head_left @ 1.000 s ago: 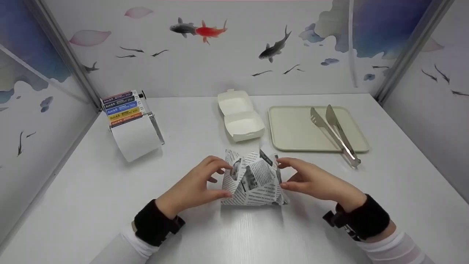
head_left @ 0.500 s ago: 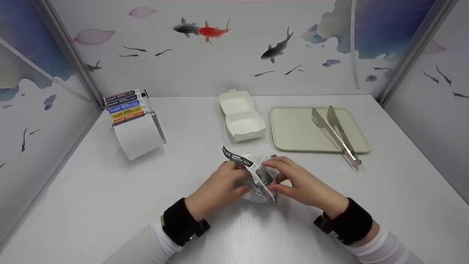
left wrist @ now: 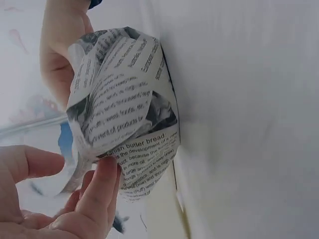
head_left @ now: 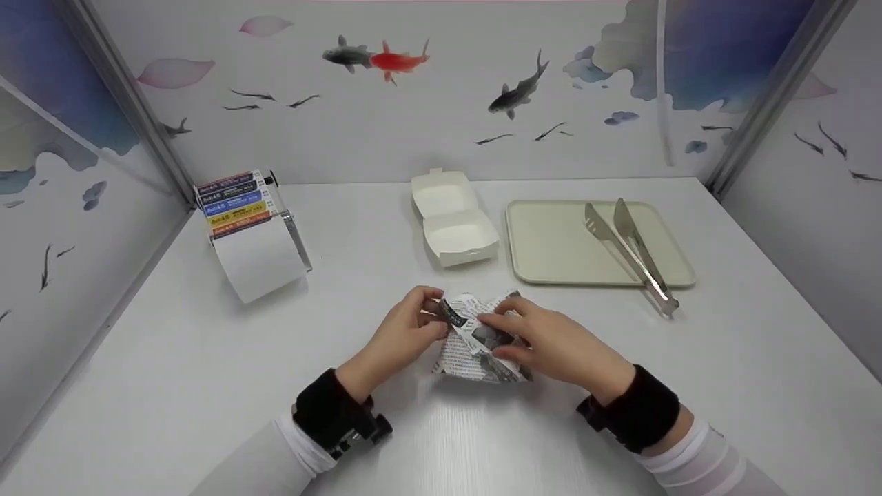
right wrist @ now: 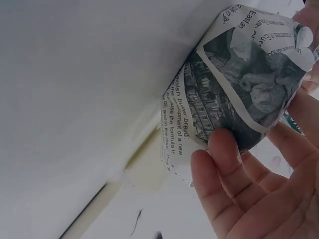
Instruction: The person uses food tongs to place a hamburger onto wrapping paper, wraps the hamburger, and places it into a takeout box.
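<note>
A crumpled packet of newspaper-print paper [head_left: 465,364] sits on the table before me, its contents hidden. A dark label strip [head_left: 453,314] with white lettering lies across its upper left. My left hand [head_left: 403,334] holds the packet's left side near the label; in the left wrist view a fingertip presses the paper and the thumb stands off it. From the right, my right hand [head_left: 568,344] holds the packet, thumb and index finger over its folds. In the right wrist view several fingers [right wrist: 225,154] rest along the printed paper [right wrist: 244,84].
Behind the packet stands a white clamshell box [head_left: 458,238], lid up. To its right is a beige tray [head_left: 544,241] with metal tongs [head_left: 630,251] hanging over its front edge. A label roll dispenser [head_left: 238,207] with coloured bands is at the left, near the side wall.
The packet has been turned and squeezed narrower. The label, whose free end stuck out leftward half a second ago, lies closer to the paper. My left hand has shifted up to the label's end.
</note>
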The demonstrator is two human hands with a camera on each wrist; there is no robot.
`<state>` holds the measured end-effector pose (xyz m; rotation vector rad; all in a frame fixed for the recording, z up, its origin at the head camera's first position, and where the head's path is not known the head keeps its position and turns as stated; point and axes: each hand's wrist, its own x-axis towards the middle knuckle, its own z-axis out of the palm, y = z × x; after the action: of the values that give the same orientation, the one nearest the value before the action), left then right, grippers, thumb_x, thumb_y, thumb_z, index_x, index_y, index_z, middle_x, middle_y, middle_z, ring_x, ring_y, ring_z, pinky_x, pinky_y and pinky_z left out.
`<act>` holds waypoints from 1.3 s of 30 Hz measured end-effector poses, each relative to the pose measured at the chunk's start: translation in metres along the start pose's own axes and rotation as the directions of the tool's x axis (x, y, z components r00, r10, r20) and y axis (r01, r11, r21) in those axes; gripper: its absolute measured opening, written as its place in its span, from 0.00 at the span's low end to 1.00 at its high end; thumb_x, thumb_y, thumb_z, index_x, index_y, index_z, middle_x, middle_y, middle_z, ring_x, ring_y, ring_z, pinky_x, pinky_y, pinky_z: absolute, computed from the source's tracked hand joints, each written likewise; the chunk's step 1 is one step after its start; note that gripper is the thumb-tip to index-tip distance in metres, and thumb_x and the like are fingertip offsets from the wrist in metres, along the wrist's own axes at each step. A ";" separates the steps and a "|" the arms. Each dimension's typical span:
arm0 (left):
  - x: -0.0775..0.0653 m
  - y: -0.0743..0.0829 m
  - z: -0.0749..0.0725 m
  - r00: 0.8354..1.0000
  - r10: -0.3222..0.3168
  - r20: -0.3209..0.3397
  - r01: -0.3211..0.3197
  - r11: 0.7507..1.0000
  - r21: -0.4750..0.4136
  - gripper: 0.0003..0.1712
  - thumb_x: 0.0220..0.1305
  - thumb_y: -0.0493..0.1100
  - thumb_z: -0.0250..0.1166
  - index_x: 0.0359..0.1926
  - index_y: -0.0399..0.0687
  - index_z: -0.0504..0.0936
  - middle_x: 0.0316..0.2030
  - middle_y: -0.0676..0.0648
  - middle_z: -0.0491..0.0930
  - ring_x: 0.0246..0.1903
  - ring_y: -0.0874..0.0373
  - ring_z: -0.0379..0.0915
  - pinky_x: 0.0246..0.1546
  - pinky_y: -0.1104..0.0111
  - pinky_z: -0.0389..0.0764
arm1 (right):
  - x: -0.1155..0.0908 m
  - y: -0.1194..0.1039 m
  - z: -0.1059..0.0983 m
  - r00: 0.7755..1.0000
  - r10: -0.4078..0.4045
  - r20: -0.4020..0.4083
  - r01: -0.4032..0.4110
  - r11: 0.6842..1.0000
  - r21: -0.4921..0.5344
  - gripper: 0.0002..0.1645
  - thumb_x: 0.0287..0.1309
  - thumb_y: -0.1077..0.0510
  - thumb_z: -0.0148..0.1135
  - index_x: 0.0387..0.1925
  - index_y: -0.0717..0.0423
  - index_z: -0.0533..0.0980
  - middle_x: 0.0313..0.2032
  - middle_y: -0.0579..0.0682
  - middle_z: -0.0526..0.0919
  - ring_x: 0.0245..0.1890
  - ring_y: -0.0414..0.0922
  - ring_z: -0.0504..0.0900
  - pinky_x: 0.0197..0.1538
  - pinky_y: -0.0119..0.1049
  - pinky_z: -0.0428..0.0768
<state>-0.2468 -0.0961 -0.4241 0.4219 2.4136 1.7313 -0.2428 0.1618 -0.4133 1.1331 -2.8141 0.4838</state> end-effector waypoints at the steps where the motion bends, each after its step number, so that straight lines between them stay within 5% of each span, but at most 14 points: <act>1: 0.000 0.001 -0.002 1.000 -0.008 -0.028 0.007 1.000 -0.022 0.26 0.68 0.33 0.59 0.65 0.31 0.70 0.53 0.33 0.81 0.53 0.41 0.86 0.57 0.55 0.87 | 0.001 -0.001 0.000 1.000 0.003 0.008 -0.003 1.000 -0.022 0.29 0.68 0.49 0.69 0.68 0.50 0.79 0.57 0.54 0.82 0.43 0.47 0.86 0.46 0.45 0.86; 3: -0.001 0.003 -0.007 0.994 0.031 -0.106 -0.028 0.999 0.032 0.26 0.71 0.36 0.60 0.67 0.33 0.68 0.55 0.35 0.78 0.53 0.43 0.84 0.56 0.59 0.88 | 0.003 -0.004 -0.001 1.000 0.005 0.016 -0.004 0.998 -0.059 0.29 0.68 0.47 0.69 0.67 0.50 0.79 0.56 0.54 0.83 0.41 0.48 0.86 0.45 0.46 0.86; 5: -0.004 0.006 -0.011 0.968 0.180 -0.174 -0.139 0.965 0.225 0.25 0.73 0.37 0.62 0.66 0.33 0.69 0.56 0.35 0.77 0.55 0.45 0.82 0.58 0.58 0.86 | 0.004 -0.005 0.000 1.000 0.001 0.014 0.000 0.996 -0.087 0.29 0.67 0.46 0.69 0.67 0.50 0.80 0.55 0.55 0.83 0.40 0.48 0.87 0.44 0.47 0.86; 6: -0.006 0.009 -0.012 0.944 0.271 -0.185 -0.197 0.918 0.343 0.23 0.73 0.37 0.62 0.65 0.34 0.71 0.56 0.37 0.78 0.55 0.46 0.80 0.59 0.58 0.85 | 0.004 -0.005 0.000 1.000 -0.002 0.010 0.003 0.995 -0.097 0.29 0.67 0.46 0.69 0.66 0.50 0.80 0.54 0.55 0.83 0.40 0.48 0.87 0.44 0.47 0.86; 9: -0.013 0.015 -0.014 0.864 0.490 -0.112 -0.333 0.725 0.604 0.16 0.72 0.34 0.63 0.58 0.37 0.78 0.53 0.40 0.81 0.54 0.47 0.80 0.57 0.58 0.84 | 0.005 -0.005 0.001 1.000 -0.011 0.001 0.011 0.994 -0.111 0.29 0.67 0.46 0.70 0.66 0.50 0.81 0.54 0.55 0.84 0.39 0.48 0.87 0.42 0.46 0.87; 11: -0.017 0.018 -0.013 0.869 0.495 -0.008 -0.381 0.680 0.626 0.13 0.72 0.33 0.62 0.55 0.39 0.82 0.50 0.41 0.83 0.52 0.48 0.82 0.55 0.57 0.85 | 0.004 -0.005 0.001 1.000 -0.009 -0.004 0.009 0.994 -0.112 0.29 0.67 0.46 0.70 0.65 0.50 0.81 0.53 0.54 0.83 0.39 0.48 0.87 0.42 0.46 0.87; 13: -0.018 0.019 -0.012 0.907 0.415 0.075 -0.372 0.702 0.607 0.13 0.73 0.33 0.61 0.54 0.41 0.84 0.49 0.43 0.84 0.50 0.49 0.83 0.54 0.56 0.86 | 0.004 -0.004 0.002 1.000 -0.005 -0.004 0.005 0.994 -0.110 0.29 0.67 0.46 0.69 0.65 0.50 0.81 0.54 0.54 0.83 0.40 0.48 0.86 0.42 0.46 0.87; 16: -0.016 0.016 -0.009 0.955 0.264 0.131 -0.292 0.778 0.556 0.16 0.74 0.35 0.59 0.57 0.41 0.85 0.52 0.42 0.84 0.54 0.48 0.83 0.59 0.52 0.84 | 0.004 -0.003 0.002 1.000 0.000 0.001 0.000 0.995 -0.104 0.29 0.67 0.46 0.69 0.66 0.49 0.80 0.54 0.54 0.83 0.41 0.48 0.86 0.43 0.47 0.87; 21: -0.008 0.008 -0.007 0.985 0.128 0.115 -0.165 0.892 0.420 0.17 0.73 0.36 0.58 0.58 0.40 0.85 0.53 0.40 0.85 0.55 0.45 0.83 0.61 0.49 0.82 | 0.004 -0.003 0.002 1.000 0.009 0.012 -0.007 0.996 -0.094 0.30 0.68 0.46 0.69 0.68 0.50 0.79 0.55 0.55 0.83 0.40 0.48 0.86 0.43 0.46 0.86; 24: -0.003 0.002 -0.007 0.996 0.048 0.080 -0.072 0.940 0.334 0.16 0.74 0.39 0.59 0.58 0.39 0.83 0.54 0.39 0.85 0.53 0.45 0.84 0.59 0.50 0.83 | 0.004 -0.003 0.002 1.000 0.007 0.012 -0.006 0.996 -0.094 0.30 0.68 0.46 0.69 0.68 0.50 0.79 0.55 0.55 0.83 0.40 0.47 0.86 0.44 0.45 0.86; 31: 0.006 -0.012 -0.009 0.982 -0.148 0.121 0.132 0.983 0.132 0.21 0.76 0.45 0.61 0.61 0.36 0.73 0.54 0.36 0.81 0.41 0.56 0.82 0.43 0.67 0.85 | 0.006 -0.004 0.003 1.000 -0.007 0.012 0.008 0.994 -0.109 0.30 0.67 0.46 0.69 0.67 0.50 0.80 0.55 0.54 0.82 0.38 0.45 0.85 0.41 0.43 0.85; 39: 0.009 -0.018 -0.001 0.947 -0.264 0.185 0.271 0.962 -0.017 0.31 0.78 0.49 0.58 0.69 0.35 0.61 0.53 0.34 0.83 0.38 0.56 0.84 0.39 0.68 0.85 | 0.006 -0.004 0.004 1.000 -0.011 0.006 0.012 0.994 -0.110 0.30 0.67 0.47 0.70 0.67 0.51 0.80 0.55 0.54 0.82 0.38 0.45 0.85 0.42 0.43 0.85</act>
<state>-0.2586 -0.0999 -0.4400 0.2221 2.1862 1.5520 -0.2447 0.1539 -0.4154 1.1297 -2.7983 0.3198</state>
